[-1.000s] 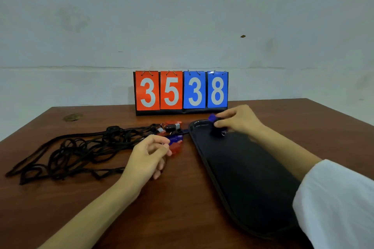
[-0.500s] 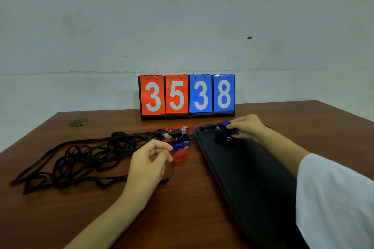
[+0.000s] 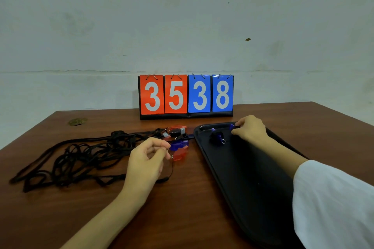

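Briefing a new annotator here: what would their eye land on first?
The red-and-blue flip scoreboard reading 3538 stands at the back of the table. Next come the tangle of black cords on the left and the black tray on the right, where the right hand pinches a small blue piece.

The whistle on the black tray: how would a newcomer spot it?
Below the 3538 scoreboard, find the black tray on the right. At its far end lies the whistle, dark blue with a metal ring, untouched, unlike the blue piece the right hand pinches beside it.
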Demonstrator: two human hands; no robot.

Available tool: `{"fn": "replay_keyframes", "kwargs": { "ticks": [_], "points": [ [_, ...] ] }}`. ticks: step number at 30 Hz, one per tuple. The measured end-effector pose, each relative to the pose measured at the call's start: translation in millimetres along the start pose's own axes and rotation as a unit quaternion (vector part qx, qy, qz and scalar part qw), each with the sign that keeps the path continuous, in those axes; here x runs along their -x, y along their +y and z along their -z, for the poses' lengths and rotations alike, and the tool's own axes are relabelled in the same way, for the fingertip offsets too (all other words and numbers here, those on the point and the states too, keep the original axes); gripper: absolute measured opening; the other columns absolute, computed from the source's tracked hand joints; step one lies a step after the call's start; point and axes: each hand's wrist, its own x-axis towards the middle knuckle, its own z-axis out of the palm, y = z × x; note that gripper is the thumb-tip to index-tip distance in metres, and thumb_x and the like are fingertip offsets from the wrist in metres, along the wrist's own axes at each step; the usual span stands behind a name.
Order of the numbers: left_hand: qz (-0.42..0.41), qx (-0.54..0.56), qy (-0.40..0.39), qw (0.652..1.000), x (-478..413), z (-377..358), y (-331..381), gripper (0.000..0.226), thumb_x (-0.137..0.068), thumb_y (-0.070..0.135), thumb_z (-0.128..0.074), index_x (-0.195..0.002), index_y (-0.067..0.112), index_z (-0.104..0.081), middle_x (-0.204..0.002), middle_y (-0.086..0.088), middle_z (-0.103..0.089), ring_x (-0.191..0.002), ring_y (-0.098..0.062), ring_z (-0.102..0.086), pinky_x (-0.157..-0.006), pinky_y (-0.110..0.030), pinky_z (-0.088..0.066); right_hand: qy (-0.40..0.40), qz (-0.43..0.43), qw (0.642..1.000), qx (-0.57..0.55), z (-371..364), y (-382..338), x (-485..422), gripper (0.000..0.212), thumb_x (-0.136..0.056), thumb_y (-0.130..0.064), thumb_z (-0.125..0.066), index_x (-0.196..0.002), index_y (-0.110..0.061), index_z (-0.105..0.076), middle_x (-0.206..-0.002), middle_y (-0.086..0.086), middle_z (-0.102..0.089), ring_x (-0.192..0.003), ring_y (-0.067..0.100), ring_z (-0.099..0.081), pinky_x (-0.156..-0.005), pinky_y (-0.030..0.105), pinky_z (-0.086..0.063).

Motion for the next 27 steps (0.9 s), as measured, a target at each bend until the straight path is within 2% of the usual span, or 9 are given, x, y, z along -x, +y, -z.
{"fn": "replay_keyframes", "kwargs": {
  "ticks": [4,9,11,13,17,23,27],
  "points": [
    [-0.003,-0.003,0.005,1.000,-1,0,0,0.019,-0.091,0.001,-0.051,-0.086,0.013,-0.065,-0.066,-0.004,-0.062,-0.041,-0.005,-0.042,-0.037,-0.018,-0.033,0.017,0.015,0.999,0.038,-7,-1,6,0.022,-0.079,-0.021,-0.068,-0.095,-0.005,-0.069,-0.081,0.007,-0.067,-0.069,0.017,-0.060,-0.060,0.025,-0.046],
    [0.004,0.003,0.025,1.000,-3,3,0,0.021,-0.091,0.000,-0.050,-0.085,0.013,-0.065,-0.065,-0.003,-0.061,-0.042,-0.008,-0.042,-0.036,-0.018,-0.032,-0.003,-0.004,0.999,0.043,-6,3,6,0.036,-0.079,-0.027,-0.069,-0.106,-0.005,-0.062,-0.091,0.008,-0.066,-0.074,0.017,-0.059,-0.062,0.025,-0.045],
    [0.007,0.004,0.032,0.999,-4,4,0,0.021,-0.091,0.000,-0.050,-0.084,0.013,-0.065,-0.065,-0.004,-0.061,-0.043,-0.009,-0.042,-0.036,-0.019,-0.032,-0.007,-0.005,0.999,0.045,-3,4,5,0.040,-0.077,-0.029,-0.071,-0.108,-0.007,-0.059,-0.090,0.005,-0.063,-0.077,0.017,-0.059,-0.063,0.025,-0.046],
    [0.008,0.002,0.034,0.999,-5,4,-1,0.021,-0.091,0.000,-0.050,-0.084,0.013,-0.065,-0.066,-0.005,-0.061,-0.043,-0.009,-0.043,-0.036,-0.019,-0.033,-0.013,0.003,0.998,0.055,0,5,7,0.038,-0.077,-0.029,-0.071,-0.107,-0.008,-0.059,-0.086,0.003,-0.060,-0.076,0.017,-0.057,-0.061,0.024,-0.044],
    [0.008,-0.006,0.033,0.999,-5,4,-1,0.020,-0.091,0.001,-0.050,-0.084,0.014,-0.065,-0.066,-0.005,-0.062,-0.044,-0.010,-0.043,-0.037,-0.019,-0.033,-0.021,0.014,0.998,0.065,3,5,8,0.033,-0.079,-0.029,-0.070,-0.103,-0.007,-0.064,-0.080,0.002,-0.060,-0.065,0.012,-0.055,-0.050,0.019,-0.038],
    [0.011,-0.007,0.043,0.999,-7,6,-1,0.021,-0.091,0.000,-0.050,-0.084,0.013,-0.064,-0.067,-0.005,-0.061,-0.044,-0.010,-0.043,-0.037,-0.020,-0.033,-0.024,0.011,0.998,0.064,1,7,9,0.026,-0.082,-0.027,-0.068,-0.099,-0.007,-0.067,-0.076,0.002,-0.062,-0.059,0.008,-0.055,-0.046,0.017,-0.037],
    [0.011,-0.009,0.046,0.999,-8,7,-1,0.021,-0.091,0.000,-0.050,-0.084,0.013,-0.065,-0.068,-0.006,-0.061,-0.044,-0.011,-0.044,-0.037,-0.019,-0.034,-0.024,0.006,0.997,0.075,4,5,9,0.032,-0.080,-0.035,-0.068,-0.097,-0.009,-0.065,-0.073,0.001,-0.061,-0.061,0.010,-0.055,-0.046,0.019,-0.037]
  ]
}}
